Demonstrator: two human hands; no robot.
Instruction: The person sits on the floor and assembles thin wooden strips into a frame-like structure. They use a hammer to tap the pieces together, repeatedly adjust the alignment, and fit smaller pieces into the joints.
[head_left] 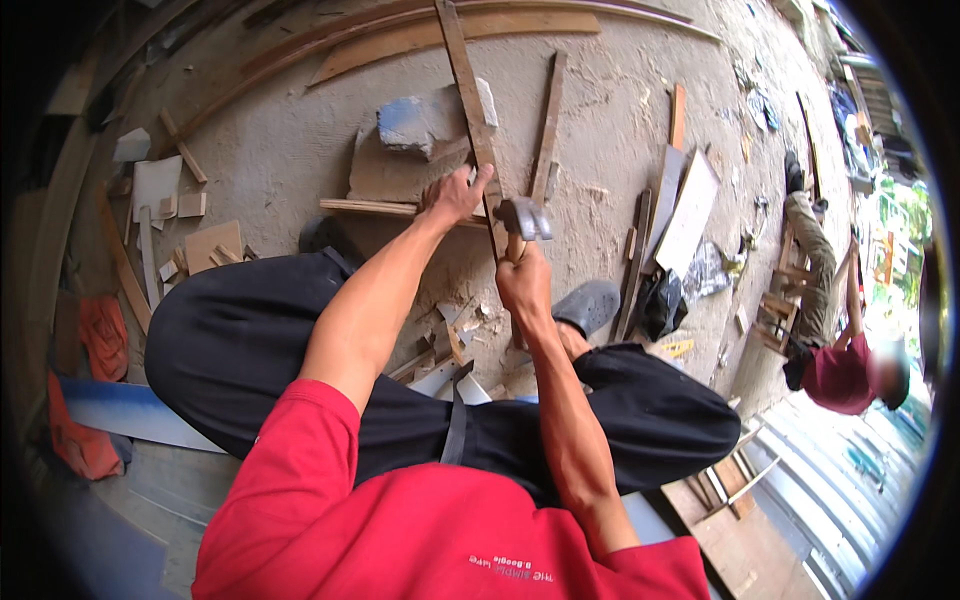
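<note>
My left hand [455, 196] is closed at the edge of a long, narrow wooden strip [463, 80], with the thumb lying against it. The strip runs away from me and crosses a pale concrete block [437, 118] with a blue patch. In my right hand [524, 282] is a claw hammer [524, 219], gripped by its wooden handle close below the metal head. The hammer head is over the near part of the strip, just right of my left hand. Whether it touches the wood, I cannot tell. A thin board [370, 207] lies under my left wrist.
A second wooden strip [547, 130] lies to the right. Boards [684, 212] and a black plastic bag [662, 303] are farther right. Offcuts [213, 246] litter the left floor, beside an orange cloth item [103, 338]. A person in a dark red shirt [842, 378] sits at far right.
</note>
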